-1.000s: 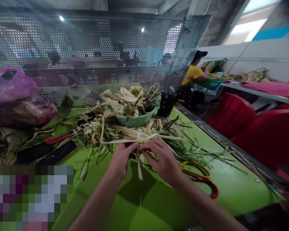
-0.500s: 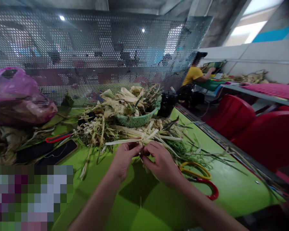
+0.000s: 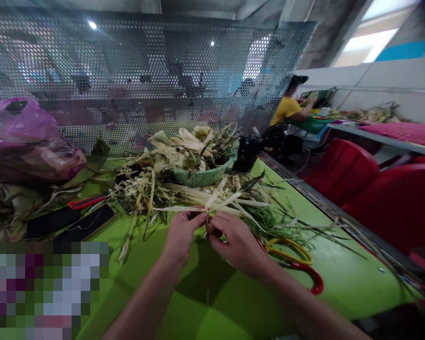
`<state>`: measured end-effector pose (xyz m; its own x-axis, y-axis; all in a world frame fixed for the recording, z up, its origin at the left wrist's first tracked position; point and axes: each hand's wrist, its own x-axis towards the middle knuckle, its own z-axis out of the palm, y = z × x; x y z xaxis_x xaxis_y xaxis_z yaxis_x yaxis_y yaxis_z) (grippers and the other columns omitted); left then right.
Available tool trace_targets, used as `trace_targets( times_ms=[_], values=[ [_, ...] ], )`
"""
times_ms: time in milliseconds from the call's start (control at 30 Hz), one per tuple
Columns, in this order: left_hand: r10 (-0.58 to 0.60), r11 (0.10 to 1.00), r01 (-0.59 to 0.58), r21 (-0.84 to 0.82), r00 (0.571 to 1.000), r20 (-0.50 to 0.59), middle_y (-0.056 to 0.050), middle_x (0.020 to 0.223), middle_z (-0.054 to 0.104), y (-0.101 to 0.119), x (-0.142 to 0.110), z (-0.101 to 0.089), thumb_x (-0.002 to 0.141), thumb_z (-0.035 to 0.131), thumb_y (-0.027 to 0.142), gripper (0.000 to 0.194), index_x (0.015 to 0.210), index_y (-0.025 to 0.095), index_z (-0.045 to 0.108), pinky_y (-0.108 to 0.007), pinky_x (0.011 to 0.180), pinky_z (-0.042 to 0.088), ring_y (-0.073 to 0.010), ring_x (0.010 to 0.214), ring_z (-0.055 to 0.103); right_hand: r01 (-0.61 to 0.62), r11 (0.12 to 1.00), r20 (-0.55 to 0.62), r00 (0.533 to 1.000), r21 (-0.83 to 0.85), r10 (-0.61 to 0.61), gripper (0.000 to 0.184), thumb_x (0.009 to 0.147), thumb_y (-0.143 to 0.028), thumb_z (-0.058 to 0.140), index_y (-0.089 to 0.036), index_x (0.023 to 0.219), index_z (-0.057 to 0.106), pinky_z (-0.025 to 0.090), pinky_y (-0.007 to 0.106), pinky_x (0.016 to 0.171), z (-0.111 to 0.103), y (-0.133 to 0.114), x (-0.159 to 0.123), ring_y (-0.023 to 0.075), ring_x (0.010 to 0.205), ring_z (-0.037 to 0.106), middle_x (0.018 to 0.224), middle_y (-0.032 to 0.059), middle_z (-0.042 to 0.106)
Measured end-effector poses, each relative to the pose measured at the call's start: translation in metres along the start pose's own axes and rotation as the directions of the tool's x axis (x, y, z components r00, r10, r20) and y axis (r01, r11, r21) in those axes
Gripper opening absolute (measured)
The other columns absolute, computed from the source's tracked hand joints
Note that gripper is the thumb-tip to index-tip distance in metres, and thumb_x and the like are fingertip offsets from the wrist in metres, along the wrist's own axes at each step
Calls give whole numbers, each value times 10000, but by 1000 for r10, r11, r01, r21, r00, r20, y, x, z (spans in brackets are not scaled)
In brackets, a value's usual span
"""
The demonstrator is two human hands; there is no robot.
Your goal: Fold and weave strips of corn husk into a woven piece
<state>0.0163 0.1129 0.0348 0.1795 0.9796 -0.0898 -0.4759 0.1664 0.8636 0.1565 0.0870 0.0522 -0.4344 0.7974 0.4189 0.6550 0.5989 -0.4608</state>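
Observation:
Both hands meet over the green table, working pale dried husk strips (image 3: 226,204) that fan out above the fingers in a crossed, star-like shape. My left hand (image 3: 182,233) pinches the crossing from the left between thumb and fingers. From the right, my right hand (image 3: 235,241) has its fingers curled in at the base of the same strips, and their lower ends are mostly hidden by it. Scissors (image 3: 290,240) with one yellow and one red handle lie beside my right wrist, their blades out of sight beneath it.
Beyond the hands, a green basket (image 3: 196,178) heaped with dried husks stands among loose stalks. To the left lie a red utility knife (image 3: 87,202), a dark phone (image 3: 88,224) and a purple plastic bag (image 3: 31,137). Red chairs (image 3: 343,165) and a seated person (image 3: 285,109) are at right.
My right fingers have curled in slightly closer beneath the strips' crossing. Both hands keep their grip, and the view has shifted a little.

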Motion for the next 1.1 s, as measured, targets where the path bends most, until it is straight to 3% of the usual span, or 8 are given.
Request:
trace_targets(
  times_ms=[167, 333, 533, 600, 767, 900, 1000, 1100],
  values=[
    [39, 999, -38, 35, 999, -31, -55, 786, 699, 4, -1, 0, 601, 769, 219, 231, 812, 138, 721, -292, 798, 445, -163, 783, 605, -50, 993, 25, 999, 109, 47, 163, 731, -68, 535, -181, 646, 456, 309, 243, 589, -6, 0, 0, 129, 645, 442, 652, -13, 489],
    [91, 978, -100, 183, 994, 57, -48, 838, 703, 11, 0, -5, 685, 716, 296, 219, 848, 149, 718, -286, 813, 426, -174, 830, 596, -122, 966, 10, 992, 229, 123, 142, 787, -150, 589, -182, 672, 512, 341, 240, 600, -10, -1, -1, 128, 655, 474, 653, -21, 506],
    [28, 940, -43, 337, 998, 49, -49, 821, 689, 16, -4, -6, 740, 656, 388, 280, 878, 150, 706, -260, 718, 406, -155, 745, 565, -144, 950, -266, 939, 278, 220, 78, 866, -253, 555, -190, 874, 600, 395, 252, 623, -10, 7, -1, 154, 754, 515, 895, 51, 558],
    [9, 935, -34, 354, 997, 72, -47, 824, 685, 16, -5, -4, 748, 641, 403, 283, 871, 155, 703, -259, 705, 401, -157, 739, 557, -142, 951, -301, 927, 274, 225, 92, 868, -257, 555, -189, 871, 617, 413, 262, 676, -9, 11, -1, 170, 820, 534, 926, 63, 562],
    [-12, 960, -20, 278, 993, 113, -45, 782, 664, 15, -8, 3, 729, 665, 359, 240, 833, 144, 686, -250, 679, 412, -146, 716, 550, -240, 893, -124, 944, 379, 306, 192, 883, -322, 536, -198, 827, 672, 417, 273, 718, -6, 17, 1, 172, 790, 557, 809, 32, 605],
    [-71, 965, 44, 260, 993, 96, -11, 685, 608, 11, -9, 6, 704, 695, 325, 202, 768, 137, 656, -228, 612, 394, -107, 614, 505, -319, 719, -2, 913, 617, 407, 178, 835, -340, 590, -193, 874, 683, 430, 270, 729, -4, 17, 4, 172, 806, 567, 839, 25, 641],
    [-99, 953, 51, 300, 985, 145, -23, 708, 617, 8, -8, 5, 710, 693, 302, 197, 798, 128, 667, -234, 639, 393, -115, 643, 510, -345, 619, 25, 885, 705, 465, 187, 786, -362, 641, -178, 812, 665, 425, 256, 673, -3, 18, 5, 147, 711, 542, 745, 8, 614],
    [-99, 945, 25, 326, 972, 211, -41, 785, 656, 8, -6, 1, 716, 688, 285, 214, 870, 136, 692, -257, 715, 405, -141, 723, 541, -346, 630, -21, 866, 695, 499, 192, 746, -362, 680, -174, 752, 638, 406, 243, 621, -2, 20, 4, 130, 655, 502, 681, -8, 566]
  ],
)
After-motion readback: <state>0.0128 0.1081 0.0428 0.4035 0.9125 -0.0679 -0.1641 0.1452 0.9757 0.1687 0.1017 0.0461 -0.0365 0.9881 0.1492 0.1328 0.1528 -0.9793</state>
